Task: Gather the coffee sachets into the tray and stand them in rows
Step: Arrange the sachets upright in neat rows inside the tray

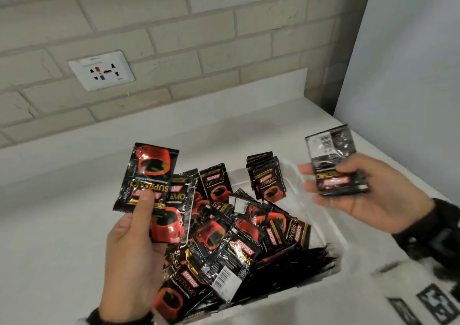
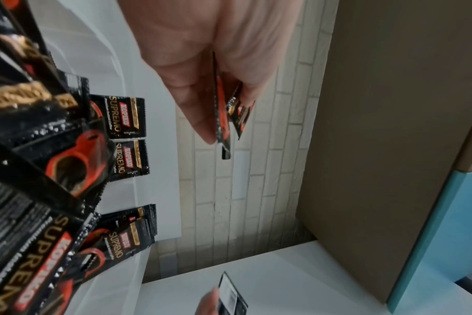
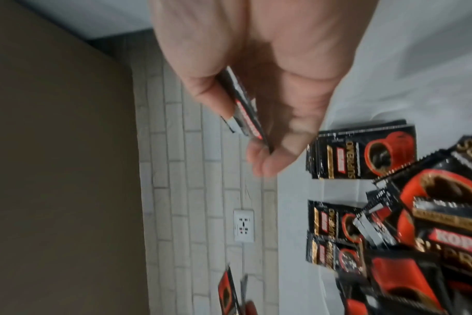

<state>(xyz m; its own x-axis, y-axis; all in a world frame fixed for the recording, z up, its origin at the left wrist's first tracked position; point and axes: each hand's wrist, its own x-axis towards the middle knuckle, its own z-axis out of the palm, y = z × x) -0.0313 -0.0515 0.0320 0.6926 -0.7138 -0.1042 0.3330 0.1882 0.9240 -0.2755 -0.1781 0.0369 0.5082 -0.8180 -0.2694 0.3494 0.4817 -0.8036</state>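
Note:
A clear plastic tray [image 1: 293, 173] on the white counter holds a loose heap of black-and-red coffee sachets [image 1: 236, 245]. A few sachets stand upright at its far end [image 1: 267, 178], with another upright one [image 1: 216, 185] to their left. My left hand [image 1: 146, 200] pinches two sachets [image 1: 146, 173] above the tray's left side, seen edge-on in the left wrist view [image 2: 224, 127]. Above the tray's right side, my right hand [image 1: 331, 187] grips a small stack of sachets [image 1: 331, 155], back side up, which the right wrist view [image 3: 245, 115] also shows.
A brick-pattern wall with a white socket plate [image 1: 100, 70] runs behind the counter [image 1: 62, 212]. A pale grey-blue panel [image 1: 410, 75] closes off the right side. Black-and-white printed markers [image 1: 435, 304] lie on the counter at the near right.

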